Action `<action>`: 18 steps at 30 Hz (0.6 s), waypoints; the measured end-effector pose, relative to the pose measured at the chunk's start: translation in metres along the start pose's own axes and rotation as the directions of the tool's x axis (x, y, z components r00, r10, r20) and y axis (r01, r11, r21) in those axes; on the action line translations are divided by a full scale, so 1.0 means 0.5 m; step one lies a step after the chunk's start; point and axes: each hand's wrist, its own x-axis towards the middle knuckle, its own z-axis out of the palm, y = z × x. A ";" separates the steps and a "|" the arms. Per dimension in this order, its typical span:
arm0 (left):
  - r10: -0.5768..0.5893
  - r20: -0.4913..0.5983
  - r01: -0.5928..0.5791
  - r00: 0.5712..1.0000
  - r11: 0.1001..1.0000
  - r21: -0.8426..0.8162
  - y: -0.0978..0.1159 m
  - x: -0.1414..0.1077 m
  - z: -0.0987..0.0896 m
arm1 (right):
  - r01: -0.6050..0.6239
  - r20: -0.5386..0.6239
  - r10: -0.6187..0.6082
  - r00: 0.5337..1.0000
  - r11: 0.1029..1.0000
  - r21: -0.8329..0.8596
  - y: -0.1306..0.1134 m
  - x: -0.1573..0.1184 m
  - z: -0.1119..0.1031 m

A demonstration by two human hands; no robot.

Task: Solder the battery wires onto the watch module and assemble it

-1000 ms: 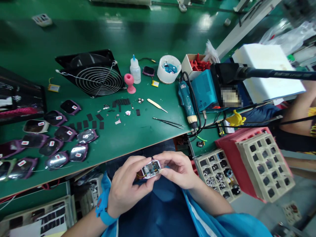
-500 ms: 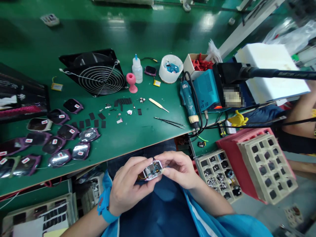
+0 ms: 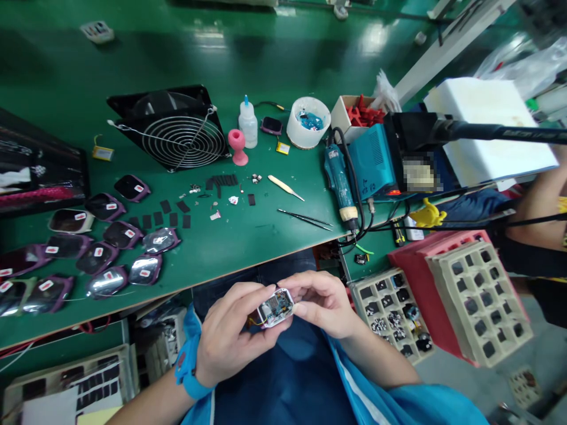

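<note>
A small white watch body (image 3: 276,307) with its circuit board showing is held over my lap, below the front edge of the green workbench (image 3: 248,236). My left hand (image 3: 230,336) grips it from the left and underneath. My right hand (image 3: 321,301) pinches its right end with thumb and fingers. A thin orange wire hangs from its left side. A blue wrist strap sits on my left wrist.
On the bench lie black tweezers (image 3: 303,219), a cream pry stick (image 3: 286,188), a blue electric screwdriver (image 3: 339,186), a black fan (image 3: 170,130), a glue bottle (image 3: 248,123), small black pads and several purple watch screens (image 3: 95,236). Beige compartment trays (image 3: 478,301) stand at my right, beside another person's arm.
The watch body has tilted slightly in my fingers, its right end a little higher. Both hands stay in the same place over my lap.
</note>
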 end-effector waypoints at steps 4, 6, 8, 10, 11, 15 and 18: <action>-0.015 0.006 0.015 1.000 1.000 -0.018 -0.001 -0.001 0.000 | -0.061 -0.007 0.061 0.998 0.998 -0.024 -0.004 -0.001 -0.001; -0.011 0.016 0.011 1.000 1.000 -0.005 0.000 0.000 0.000 | -0.063 0.002 0.063 0.998 0.998 -0.013 -0.005 -0.002 -0.001; 0.000 0.015 0.000 1.000 1.000 0.006 0.001 0.003 0.000 | -0.046 0.006 0.046 0.999 0.999 0.006 -0.006 -0.001 0.000; 0.003 0.010 -0.003 1.000 1.000 0.010 0.002 0.004 -0.001 | -0.047 0.006 0.047 0.999 0.999 0.012 -0.007 -0.001 0.000; 0.001 0.015 -0.001 1.000 1.000 0.011 0.002 0.004 -0.001 | -0.050 0.007 0.050 0.999 0.999 0.011 -0.007 -0.001 0.001; 0.003 0.025 -0.003 1.000 1.000 0.006 0.000 0.001 -0.001 | -0.059 0.008 0.059 0.998 0.998 0.007 -0.004 -0.003 -0.003; -0.007 0.000 0.007 1.000 1.000 0.019 -0.003 -0.003 0.001 | -0.066 -0.001 0.066 0.998 0.998 -0.016 0.000 -0.005 -0.007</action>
